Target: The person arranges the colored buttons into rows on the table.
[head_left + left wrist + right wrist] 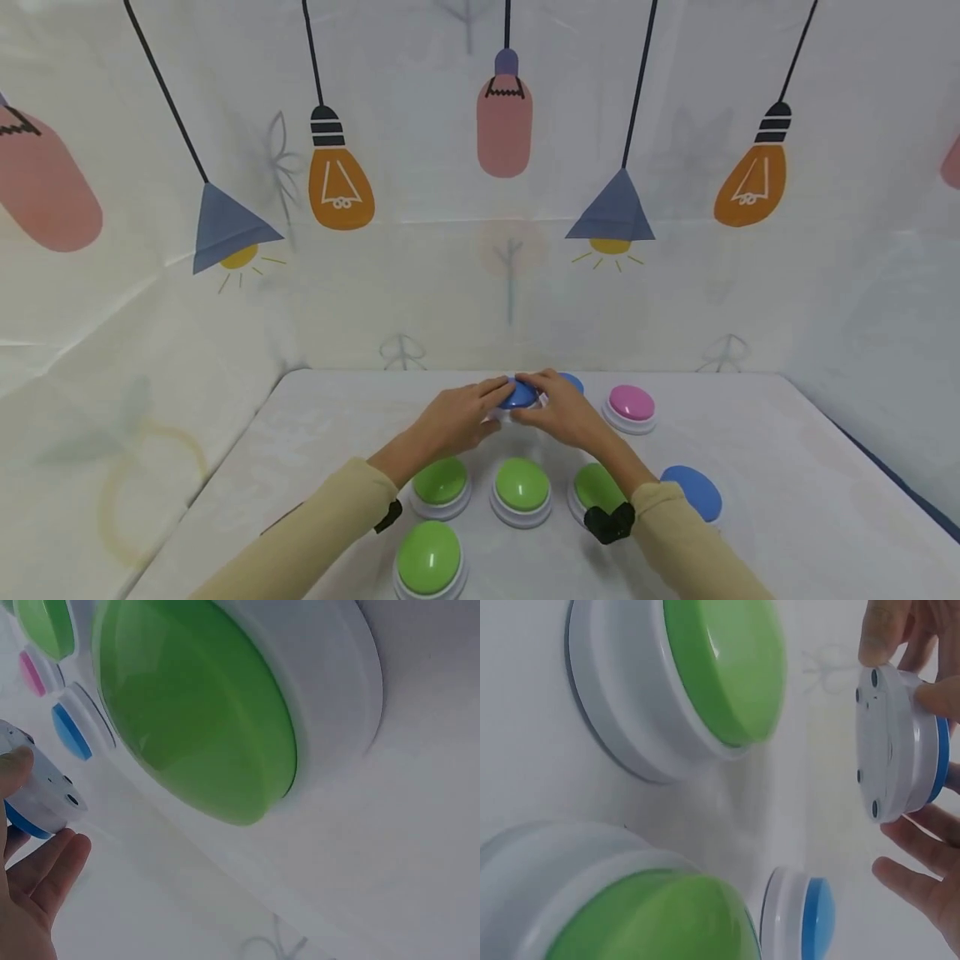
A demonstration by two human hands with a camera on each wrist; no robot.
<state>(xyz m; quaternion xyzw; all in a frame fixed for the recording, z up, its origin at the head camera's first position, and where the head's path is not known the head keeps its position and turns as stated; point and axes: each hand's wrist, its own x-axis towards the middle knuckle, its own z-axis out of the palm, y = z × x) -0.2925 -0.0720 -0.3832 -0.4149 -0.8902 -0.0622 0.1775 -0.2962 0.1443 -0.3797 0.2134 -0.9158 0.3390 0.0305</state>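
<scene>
Both hands hold a round blue push button with a white base between them, above the far part of the table. The left hand grips its left side, fingers over the blue dome and thumb lower down. From the right, the right hand pinches it between thumb and fingers. In the right wrist view, the white base is raised off the table, tilted on edge, showing its underside with dark holes. Part of a second blue button shows just behind the right hand.
Green buttons stand nearer on the white table: a left one, a middle one, one under the right forearm and a front one. A pink button and another blue button stand to the right.
</scene>
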